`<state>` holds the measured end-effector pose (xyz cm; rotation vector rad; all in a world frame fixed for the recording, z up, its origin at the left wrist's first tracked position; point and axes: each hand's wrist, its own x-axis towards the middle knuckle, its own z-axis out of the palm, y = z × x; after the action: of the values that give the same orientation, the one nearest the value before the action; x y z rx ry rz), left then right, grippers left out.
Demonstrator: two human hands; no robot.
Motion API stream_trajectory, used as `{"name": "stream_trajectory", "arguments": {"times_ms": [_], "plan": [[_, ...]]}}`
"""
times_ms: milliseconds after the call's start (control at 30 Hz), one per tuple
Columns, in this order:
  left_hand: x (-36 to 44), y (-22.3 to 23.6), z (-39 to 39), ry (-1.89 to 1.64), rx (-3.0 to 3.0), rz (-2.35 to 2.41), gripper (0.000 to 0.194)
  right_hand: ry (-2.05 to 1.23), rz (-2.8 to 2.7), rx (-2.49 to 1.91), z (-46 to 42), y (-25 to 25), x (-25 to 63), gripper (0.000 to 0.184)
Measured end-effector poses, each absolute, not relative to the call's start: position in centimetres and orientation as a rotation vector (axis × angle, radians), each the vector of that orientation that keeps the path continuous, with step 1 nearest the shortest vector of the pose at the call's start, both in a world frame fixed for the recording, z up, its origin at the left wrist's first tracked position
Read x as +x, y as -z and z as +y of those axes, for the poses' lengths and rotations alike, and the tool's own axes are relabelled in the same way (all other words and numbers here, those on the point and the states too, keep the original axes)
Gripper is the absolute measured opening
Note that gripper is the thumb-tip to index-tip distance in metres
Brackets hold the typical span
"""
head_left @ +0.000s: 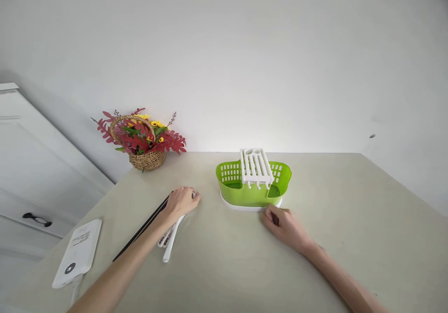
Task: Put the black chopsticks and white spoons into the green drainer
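My left hand (182, 201) is low over the table, its fingers curled down around the upper end of a white-handled utensil (171, 246). A small shiny metal bit shows by the fingertips; the rest of that end is hidden. Beside it lie white handles with dark patterned ends (164, 241), partly under my wrist. Black chopsticks (142, 229) lie slantwise to the left of the hand. My right hand (283, 223) rests on the table in a loose fist, close to the white base of a green basket (231, 195). A white slotted rack (257, 166) with hooks sits across that basket.
A wicker basket of artificial flowers (147, 160) stands at the back left against the wall. On the left of the table lies a white flat device (80, 250) with a cable. A white cabinet (38, 163) with a dark handle adjoins the table's left side.
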<state>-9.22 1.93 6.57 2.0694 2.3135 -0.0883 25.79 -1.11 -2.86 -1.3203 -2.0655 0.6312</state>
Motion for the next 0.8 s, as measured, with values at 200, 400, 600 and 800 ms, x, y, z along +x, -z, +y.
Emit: {"name": "stream_trajectory", "arguments": {"times_ms": [200,400,600,800], "plan": [[-9.2,-6.5,1.6,0.054,2.089,2.307,0.027,-0.605,-2.068,-1.312,-1.1,3.1,25.8,0.028],[-9.5,-6.5,1.2,0.019,2.125,2.311,0.028,-0.586,-2.06,-1.308,-1.1,3.2,25.8,0.03],[-10.1,-7.3,0.9,0.054,2.187,2.277,0.038,-0.579,-2.058,-1.308,-1.2,2.9,25.7,0.033],[-10.8,-8.3,0.6,0.098,2.211,2.213,0.051,-0.597,-2.052,-1.284,-1.2,3.0,25.8,0.033]]}}
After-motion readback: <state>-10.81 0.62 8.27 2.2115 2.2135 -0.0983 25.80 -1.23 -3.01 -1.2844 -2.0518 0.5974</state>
